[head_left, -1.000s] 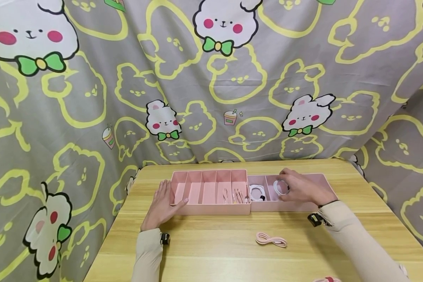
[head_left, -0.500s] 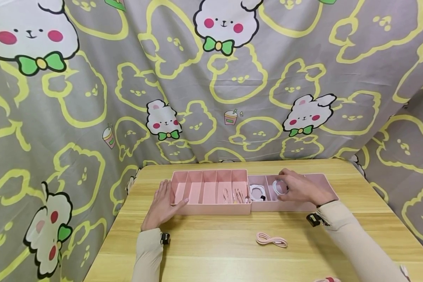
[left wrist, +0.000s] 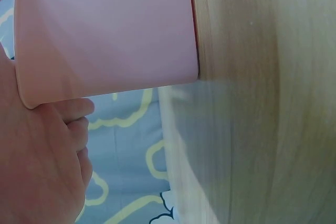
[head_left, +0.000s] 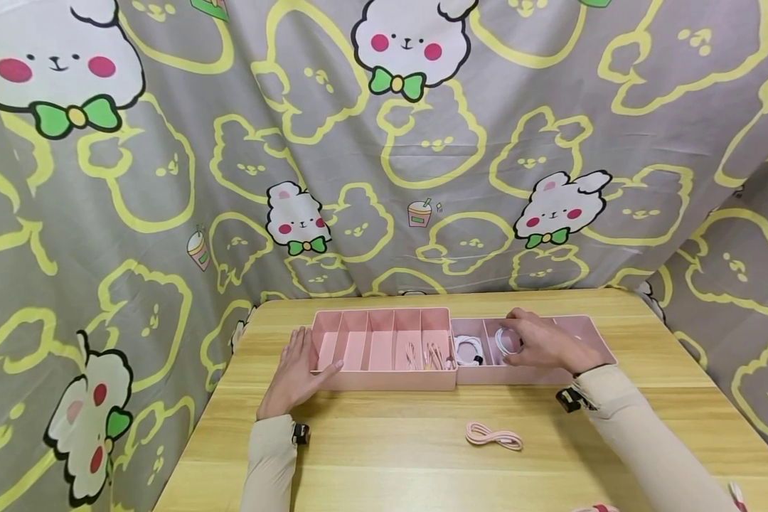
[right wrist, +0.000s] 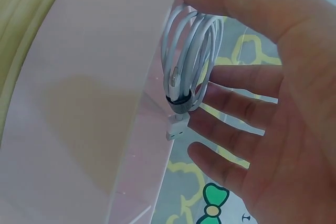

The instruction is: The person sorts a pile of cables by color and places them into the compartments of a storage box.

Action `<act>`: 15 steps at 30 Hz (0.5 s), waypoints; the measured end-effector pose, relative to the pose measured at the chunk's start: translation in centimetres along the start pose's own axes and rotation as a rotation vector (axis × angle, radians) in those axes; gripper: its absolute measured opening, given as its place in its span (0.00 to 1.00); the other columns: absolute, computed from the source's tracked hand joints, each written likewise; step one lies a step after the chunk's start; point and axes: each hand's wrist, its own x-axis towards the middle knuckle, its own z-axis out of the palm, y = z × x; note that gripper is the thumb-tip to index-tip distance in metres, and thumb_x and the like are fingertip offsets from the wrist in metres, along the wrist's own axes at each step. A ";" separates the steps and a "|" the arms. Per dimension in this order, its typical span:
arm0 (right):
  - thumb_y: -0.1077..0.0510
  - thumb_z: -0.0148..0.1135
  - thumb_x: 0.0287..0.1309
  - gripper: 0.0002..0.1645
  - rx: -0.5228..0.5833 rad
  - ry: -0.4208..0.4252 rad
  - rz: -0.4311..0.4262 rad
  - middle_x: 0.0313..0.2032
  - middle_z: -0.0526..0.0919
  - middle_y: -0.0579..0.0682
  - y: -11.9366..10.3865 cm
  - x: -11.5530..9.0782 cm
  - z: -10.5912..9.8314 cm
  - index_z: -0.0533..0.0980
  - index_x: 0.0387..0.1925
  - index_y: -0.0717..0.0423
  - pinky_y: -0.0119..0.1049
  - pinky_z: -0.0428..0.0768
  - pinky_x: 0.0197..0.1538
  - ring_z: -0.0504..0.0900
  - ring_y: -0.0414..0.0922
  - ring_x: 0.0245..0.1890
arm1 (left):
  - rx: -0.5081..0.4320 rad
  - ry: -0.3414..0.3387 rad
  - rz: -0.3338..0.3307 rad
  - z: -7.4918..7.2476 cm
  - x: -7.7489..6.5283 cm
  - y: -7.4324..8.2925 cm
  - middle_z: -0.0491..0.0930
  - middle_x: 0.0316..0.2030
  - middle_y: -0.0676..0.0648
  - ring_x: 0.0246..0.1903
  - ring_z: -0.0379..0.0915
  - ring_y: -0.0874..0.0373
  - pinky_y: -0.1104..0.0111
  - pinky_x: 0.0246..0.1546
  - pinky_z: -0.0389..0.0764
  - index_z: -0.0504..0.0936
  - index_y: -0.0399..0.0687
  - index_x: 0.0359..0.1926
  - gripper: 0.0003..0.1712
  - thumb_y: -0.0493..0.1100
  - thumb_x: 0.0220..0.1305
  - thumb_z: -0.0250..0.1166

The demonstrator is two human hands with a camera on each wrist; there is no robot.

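My right hand (head_left: 544,345) holds a coiled white USB cable (right wrist: 193,51) between thumb and fingers, over a compartment of the right-hand pink box (head_left: 480,375). A dark tie wraps the coil, and its USB plug hangs below in the right wrist view. Another coiled white cable (head_left: 459,350) lies in the neighbouring compartment to the left. My left hand (head_left: 293,373) rests on the left end of the other pink divided box (head_left: 384,381). Its thumb lies along the front rim, and the palm touches the box corner in the left wrist view.
Small pink cables (head_left: 433,355) lie in the right compartments of the left box. A pink cable (head_left: 494,435) in a figure eight lies on the wooden table (head_left: 384,455). Another pink bundle (head_left: 596,508) and a white-ended item (head_left: 735,492) show at the lower edge. A patterned curtain (head_left: 384,270) hangs behind.
My right hand has shifted very slightly left with the white cable. The left hand and both boxes stay where they were.
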 end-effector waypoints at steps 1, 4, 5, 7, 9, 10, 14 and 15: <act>0.52 0.79 0.51 0.42 -0.002 -0.001 -0.002 0.54 0.79 0.62 0.0 0.0 0.0 0.76 0.63 0.70 0.36 0.76 0.37 0.79 0.48 0.40 | -0.002 -0.001 -0.002 0.0 0.0 0.0 0.39 0.83 0.32 0.83 0.31 0.36 0.39 0.81 0.43 0.41 0.33 0.82 0.65 0.72 0.66 0.60; 0.52 0.79 0.51 0.42 -0.011 -0.005 -0.003 0.53 0.79 0.61 0.0 0.0 -0.1 0.76 0.64 0.70 0.35 0.75 0.36 0.77 0.45 0.38 | -0.008 -0.006 -0.006 0.0 0.0 0.0 0.38 0.83 0.32 0.83 0.30 0.36 0.39 0.81 0.42 0.41 0.33 0.82 0.65 0.71 0.66 0.61; 0.52 0.79 0.51 0.42 -0.015 -0.005 -0.005 0.53 0.79 0.61 0.0 0.0 -0.1 0.76 0.64 0.70 0.34 0.75 0.36 0.76 0.44 0.37 | -0.009 -0.007 -0.007 0.0 0.0 0.0 0.38 0.83 0.32 0.83 0.30 0.37 0.39 0.81 0.42 0.40 0.33 0.82 0.65 0.71 0.66 0.61; 0.51 0.79 0.51 0.42 -0.022 -0.007 -0.006 0.52 0.79 0.60 0.0 0.0 -0.1 0.76 0.64 0.69 0.34 0.74 0.35 0.75 0.42 0.36 | -0.011 -0.007 -0.007 -0.1 0.0 0.1 0.39 0.83 0.32 0.83 0.30 0.37 0.39 0.81 0.42 0.41 0.33 0.82 0.65 0.71 0.66 0.61; 0.51 0.78 0.51 0.42 -0.025 -0.008 -0.004 0.52 0.79 0.60 0.0 0.1 0.0 0.76 0.64 0.68 0.34 0.74 0.35 0.75 0.42 0.36 | -0.010 -0.005 -0.007 -0.1 0.0 0.1 0.39 0.83 0.32 0.83 0.30 0.37 0.39 0.81 0.42 0.41 0.33 0.82 0.65 0.71 0.66 0.61; 0.51 0.78 0.52 0.42 -0.027 -0.010 -0.002 0.52 0.79 0.60 0.0 0.1 0.0 0.75 0.65 0.68 0.34 0.74 0.35 0.75 0.42 0.36 | -0.009 -0.005 -0.007 -0.1 0.0 0.1 0.40 0.83 0.32 0.83 0.30 0.37 0.39 0.81 0.42 0.40 0.34 0.82 0.65 0.71 0.66 0.61; 0.51 0.78 0.53 0.43 -0.020 -0.020 0.009 0.52 0.79 0.60 0.0 0.1 0.2 0.75 0.66 0.67 0.34 0.74 0.35 0.76 0.44 0.37 | -0.009 -0.001 -0.005 -0.1 -0.1 0.1 0.41 0.82 0.32 0.83 0.31 0.37 0.39 0.81 0.43 0.39 0.35 0.82 0.65 0.72 0.66 0.60; 0.50 0.78 0.53 0.43 -0.020 -0.022 0.011 0.52 0.79 0.59 0.1 0.2 0.2 0.75 0.66 0.67 0.34 0.74 0.35 0.75 0.44 0.37 | -0.009 -0.001 -0.005 -0.1 -0.1 0.1 0.41 0.82 0.32 0.83 0.31 0.37 0.39 0.81 0.43 0.39 0.35 0.82 0.65 0.72 0.67 0.60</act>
